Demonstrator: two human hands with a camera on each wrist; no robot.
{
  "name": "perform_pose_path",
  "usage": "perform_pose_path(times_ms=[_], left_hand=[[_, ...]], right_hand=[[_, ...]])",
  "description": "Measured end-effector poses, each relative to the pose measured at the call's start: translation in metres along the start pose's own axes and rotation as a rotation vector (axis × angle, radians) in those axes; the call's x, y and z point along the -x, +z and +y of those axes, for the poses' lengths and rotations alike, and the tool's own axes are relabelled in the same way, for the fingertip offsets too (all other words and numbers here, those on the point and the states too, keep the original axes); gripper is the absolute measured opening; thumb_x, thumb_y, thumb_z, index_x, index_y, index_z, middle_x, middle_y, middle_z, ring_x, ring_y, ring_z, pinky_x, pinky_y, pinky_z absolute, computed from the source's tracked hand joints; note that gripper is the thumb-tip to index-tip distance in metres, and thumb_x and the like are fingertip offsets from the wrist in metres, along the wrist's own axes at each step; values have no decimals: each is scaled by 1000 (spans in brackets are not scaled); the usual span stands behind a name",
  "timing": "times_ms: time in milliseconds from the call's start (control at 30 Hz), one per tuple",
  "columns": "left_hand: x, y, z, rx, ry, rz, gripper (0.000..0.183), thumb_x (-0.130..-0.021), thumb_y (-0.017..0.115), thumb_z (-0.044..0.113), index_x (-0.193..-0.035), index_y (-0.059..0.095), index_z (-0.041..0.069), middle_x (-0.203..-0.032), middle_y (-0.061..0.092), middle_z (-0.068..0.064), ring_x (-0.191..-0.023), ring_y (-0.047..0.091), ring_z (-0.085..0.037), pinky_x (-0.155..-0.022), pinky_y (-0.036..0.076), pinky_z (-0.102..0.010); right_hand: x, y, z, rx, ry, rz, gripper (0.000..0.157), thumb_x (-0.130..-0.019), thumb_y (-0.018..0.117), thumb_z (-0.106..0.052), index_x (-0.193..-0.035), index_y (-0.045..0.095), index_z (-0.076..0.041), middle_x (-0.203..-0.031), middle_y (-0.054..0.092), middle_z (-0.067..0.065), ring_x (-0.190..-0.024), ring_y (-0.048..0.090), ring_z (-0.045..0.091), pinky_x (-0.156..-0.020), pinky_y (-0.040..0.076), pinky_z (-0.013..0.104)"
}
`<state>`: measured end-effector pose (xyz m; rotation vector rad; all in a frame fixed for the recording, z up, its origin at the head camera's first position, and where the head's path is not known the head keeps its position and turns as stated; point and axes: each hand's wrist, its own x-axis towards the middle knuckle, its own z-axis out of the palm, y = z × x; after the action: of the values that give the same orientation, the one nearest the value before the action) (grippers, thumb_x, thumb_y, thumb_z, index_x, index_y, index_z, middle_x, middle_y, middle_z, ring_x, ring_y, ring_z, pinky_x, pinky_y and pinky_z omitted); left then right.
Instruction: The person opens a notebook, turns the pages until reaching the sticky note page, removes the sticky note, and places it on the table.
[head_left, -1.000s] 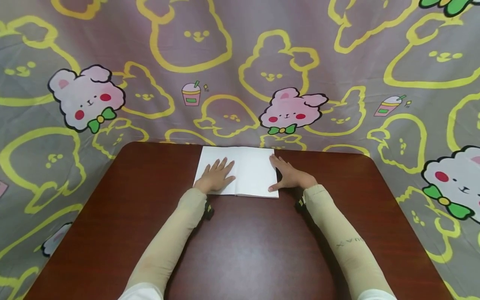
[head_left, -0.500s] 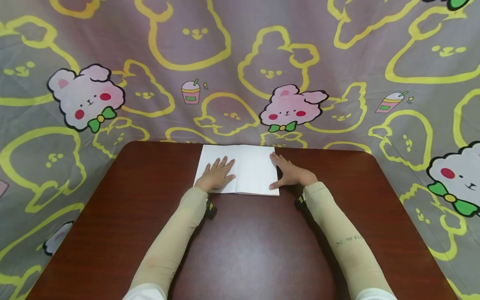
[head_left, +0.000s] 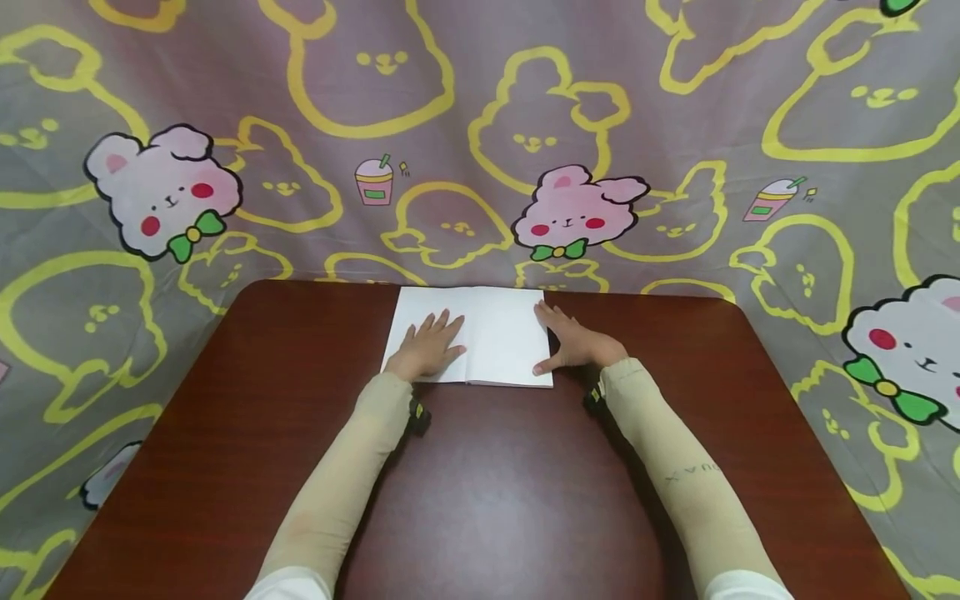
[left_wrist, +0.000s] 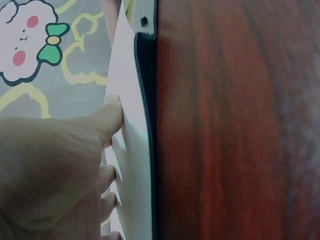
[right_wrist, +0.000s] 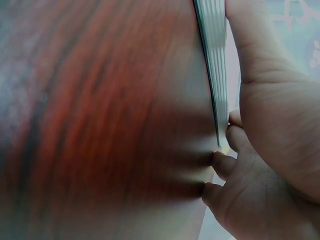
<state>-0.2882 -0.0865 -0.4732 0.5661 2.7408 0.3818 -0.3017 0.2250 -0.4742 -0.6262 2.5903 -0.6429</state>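
Observation:
A notebook (head_left: 504, 337) with blank white pages and a dark cover lies spread open near the far edge of the table. My left hand (head_left: 429, 346) rests flat on its left page, fingers spread; in the left wrist view the thumb and fingertips press on the paper (left_wrist: 131, 135). At the right page's outer edge is my right hand (head_left: 577, 340), thumb and forefinger on the page near its corners. The right wrist view shows the page block (right_wrist: 215, 45) from the side, with the other fingers beside it, down at the table.
The dark reddish-brown table (head_left: 480, 492) stretches from the notebook toward me. Behind it hangs a grey curtain (head_left: 442, 108) with yellow outlines and cartoon rabbits. Each wrist carries a small black device (head_left: 420, 417).
Both hands keep their places on the notebook. The head view has shifted slightly, so the whole scene sits a little higher and further left.

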Motion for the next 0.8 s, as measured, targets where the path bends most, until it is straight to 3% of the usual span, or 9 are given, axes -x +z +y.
perform_pose_path(times_ms=[267,433,800], left_hand=[[9,4,0,-16,43,11,59,-110,36,35,-164,21,15,-170,12,-15,-156,11,-42,-123,11,-65],[15,3,2,-16,94,24,58,-110,39,30,-162,25,8,-168,15,-20,-154,15,-44,-123,16,-63],[23,3,23,-8,195,60,59,-108,46,38,-155,41,3,-164,27,-22,-153,24,-39,-124,18,-57]], right_hand=[[1,-2,0,-13,2,-4,133,-76,88,-48,-163,-1,-2,-171,-4,18,-156,-9,43,-122,1,66],[-2,-1,1,-5,-2,-11,133,-76,87,-50,-163,-1,-3,-171,-4,17,-156,-8,42,-123,2,64],[0,-4,-2,6,-10,-17,131,-77,86,-49,-162,-1,-1,-171,-5,18,-156,-7,43,-123,2,65]])
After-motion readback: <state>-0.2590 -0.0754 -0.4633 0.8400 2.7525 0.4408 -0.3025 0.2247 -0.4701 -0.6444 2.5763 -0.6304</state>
